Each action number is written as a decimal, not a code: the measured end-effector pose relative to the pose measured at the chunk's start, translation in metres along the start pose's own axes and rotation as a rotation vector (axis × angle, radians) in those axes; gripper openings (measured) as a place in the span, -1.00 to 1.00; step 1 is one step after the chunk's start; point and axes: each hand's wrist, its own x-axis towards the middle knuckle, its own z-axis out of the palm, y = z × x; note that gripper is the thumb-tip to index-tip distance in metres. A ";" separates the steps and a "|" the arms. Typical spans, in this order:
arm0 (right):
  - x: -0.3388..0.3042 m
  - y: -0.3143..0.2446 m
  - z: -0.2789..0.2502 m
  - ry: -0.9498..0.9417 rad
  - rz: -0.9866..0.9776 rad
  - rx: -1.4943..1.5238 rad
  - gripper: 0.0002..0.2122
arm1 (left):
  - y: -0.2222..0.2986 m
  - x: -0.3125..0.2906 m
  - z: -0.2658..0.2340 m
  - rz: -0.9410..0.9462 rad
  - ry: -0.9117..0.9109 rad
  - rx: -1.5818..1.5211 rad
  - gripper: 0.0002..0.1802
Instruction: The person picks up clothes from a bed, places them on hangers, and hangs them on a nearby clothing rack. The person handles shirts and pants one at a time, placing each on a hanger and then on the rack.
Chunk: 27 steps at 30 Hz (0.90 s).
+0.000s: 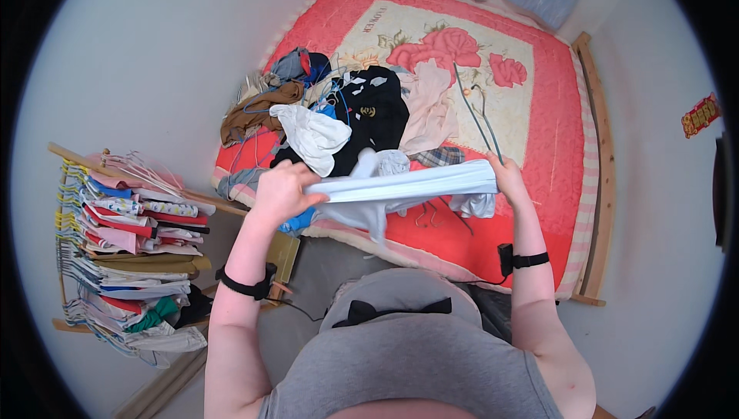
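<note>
A pale blue-white garment [408, 186] is pulled out lengthwise in front of me, its top edge taut and looser folds hanging below. My left hand [283, 192] is closed on its left end, thumb pointing inward. At the other end, my right hand [505, 176] grips the cloth near the corner, with some fingers hidden behind it. Just beyond the garment lie a white crumpled cloth [312, 136], a black printed garment [375, 111] and a pale pink garment [428, 107]. A plaid cloth [439, 156] shows partly behind the stretched piece.
Beneath the heap is a bed with a red floral cover [550, 111]. More clothes, including a brown garment [258, 113], are piled at its left. A wooden rack [77, 153] on the left holds many hung clothes. A wooden bed rail [602, 165] runs along the right.
</note>
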 end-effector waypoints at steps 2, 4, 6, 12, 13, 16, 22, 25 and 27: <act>-0.003 0.007 -0.002 0.037 0.004 -0.008 -0.54 | -0.019 -0.021 0.019 -0.055 -0.136 0.015 -0.78; -0.013 0.003 0.002 0.052 0.021 -0.032 -0.54 | -0.019 -0.033 0.015 -0.187 -0.278 -0.177 -0.83; -0.025 -0.001 0.011 0.052 0.049 -0.023 -0.55 | -0.022 -0.048 0.023 -0.143 -0.177 -0.578 -0.79; -0.046 -0.003 0.063 0.015 0.074 0.117 -0.63 | -0.010 -0.075 0.013 -0.643 -0.005 -1.848 -0.66; -0.053 -0.012 0.074 0.003 0.072 0.111 -0.66 | -0.013 -0.078 0.011 -0.660 0.044 -1.910 -0.68; -0.067 -0.027 0.110 -0.049 0.030 0.114 -0.65 | -0.019 -0.088 0.004 -0.738 0.111 -1.924 -0.66; -0.107 -0.060 0.164 -0.321 0.025 0.177 -0.71 | -0.010 -0.113 -0.012 -0.829 0.231 -1.866 -0.58; -0.150 -0.100 0.198 -0.459 -0.040 0.221 -0.77 | -0.012 -0.127 -0.015 -0.880 0.271 -1.836 -0.57; -0.170 -0.123 0.224 -0.518 -0.109 0.259 -0.76 | -0.012 -0.135 -0.021 -0.874 0.295 -1.844 -0.57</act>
